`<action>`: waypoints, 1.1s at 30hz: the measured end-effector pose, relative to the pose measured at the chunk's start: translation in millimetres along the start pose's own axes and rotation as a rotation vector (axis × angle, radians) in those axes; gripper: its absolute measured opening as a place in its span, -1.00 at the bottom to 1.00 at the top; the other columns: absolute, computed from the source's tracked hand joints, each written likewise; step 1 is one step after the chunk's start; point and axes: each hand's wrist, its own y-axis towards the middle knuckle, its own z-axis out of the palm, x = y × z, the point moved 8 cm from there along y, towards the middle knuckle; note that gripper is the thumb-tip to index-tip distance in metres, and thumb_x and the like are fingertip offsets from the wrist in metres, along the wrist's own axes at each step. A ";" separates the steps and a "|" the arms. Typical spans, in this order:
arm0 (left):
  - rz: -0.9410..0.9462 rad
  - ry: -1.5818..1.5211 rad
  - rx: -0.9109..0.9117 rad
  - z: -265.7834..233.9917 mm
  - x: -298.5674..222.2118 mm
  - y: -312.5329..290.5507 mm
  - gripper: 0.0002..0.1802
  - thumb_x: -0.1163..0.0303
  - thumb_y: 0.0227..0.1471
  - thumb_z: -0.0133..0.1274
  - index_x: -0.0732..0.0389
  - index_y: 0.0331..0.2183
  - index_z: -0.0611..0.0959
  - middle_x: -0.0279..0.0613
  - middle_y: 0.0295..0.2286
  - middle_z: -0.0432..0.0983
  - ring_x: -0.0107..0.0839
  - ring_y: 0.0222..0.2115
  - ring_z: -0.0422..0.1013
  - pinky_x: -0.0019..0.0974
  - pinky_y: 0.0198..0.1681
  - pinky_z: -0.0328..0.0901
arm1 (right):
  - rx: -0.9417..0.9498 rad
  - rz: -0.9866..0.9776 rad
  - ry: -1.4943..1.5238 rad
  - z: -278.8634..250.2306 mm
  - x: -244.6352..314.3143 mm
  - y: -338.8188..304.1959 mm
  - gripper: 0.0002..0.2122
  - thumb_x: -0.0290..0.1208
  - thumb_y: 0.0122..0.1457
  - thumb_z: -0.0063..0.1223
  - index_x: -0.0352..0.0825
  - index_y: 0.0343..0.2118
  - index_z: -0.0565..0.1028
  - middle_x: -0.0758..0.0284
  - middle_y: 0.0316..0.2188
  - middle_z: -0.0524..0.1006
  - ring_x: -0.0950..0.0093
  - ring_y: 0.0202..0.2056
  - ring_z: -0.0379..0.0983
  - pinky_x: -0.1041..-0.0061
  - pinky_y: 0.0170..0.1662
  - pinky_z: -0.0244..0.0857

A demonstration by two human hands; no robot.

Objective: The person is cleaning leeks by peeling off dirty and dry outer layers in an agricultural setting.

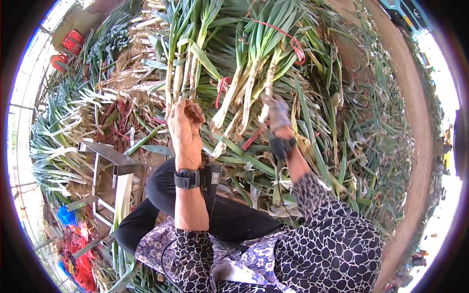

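Several long green onions (177, 80) rise upright from my left hand (185, 124), which is bare and closed round their pale lower ends. My right hand (277, 113), in a thin greyish glove, is closed round the lower stem of another green onion (270, 78), whose leaves point away from me. Just left of it lie more green onions (251, 93) with brownish, dry outer skins. A red tie (223, 88) hangs by the stems between my hands. Another red tie (298, 51) crosses the leaves at the upper right.
A metal frame (117, 161) stands left of my knee (163, 185). Piles of green onions (73, 132) lie at the left. Red strands (84, 254) are heaped at the lower left near a blue item (66, 215). Loose leaves (376, 146) cover the ground at right.
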 end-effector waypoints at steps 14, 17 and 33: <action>-0.530 0.232 0.709 122.2 146.3 -75.8 -0.52 0.03 0.14 -0.11 0.32 -0.21 0.48 -0.19 -0.51 0.47 -0.46 -0.53 0.41 -0.39 -0.48 0.35 | 0.301 -0.644 -0.646 -171.2 36.2 -250.8 -0.63 -0.27 -0.13 0.24 -0.39 -0.28 0.48 0.28 -0.61 0.45 0.48 -0.59 0.35 0.50 -0.49 0.23; -0.596 0.070 0.659 124.8 157.7 -84.1 -0.63 0.11 0.13 -0.07 0.26 -0.41 0.48 -0.31 -0.60 0.42 -0.49 -0.60 0.40 -0.40 -0.53 0.37 | 0.512 -0.188 -0.907 -183.8 16.9 -266.8 -0.58 -0.22 -0.12 0.26 -0.36 -0.22 0.46 0.22 -0.42 0.46 0.33 -0.44 0.43 0.39 -0.36 0.29; -0.100 -0.187 0.364 87.4 38.2 -46.6 -0.53 0.07 0.08 0.00 0.22 -0.10 0.43 -0.25 -0.20 0.44 -0.43 -0.20 0.37 -0.29 -0.14 0.33 | 0.167 -0.888 -0.330 -28.3 84.1 -157.2 -0.51 -0.26 -0.10 0.27 -0.37 -0.10 0.43 0.09 -0.18 0.47 0.24 -0.15 0.42 0.38 -0.13 0.33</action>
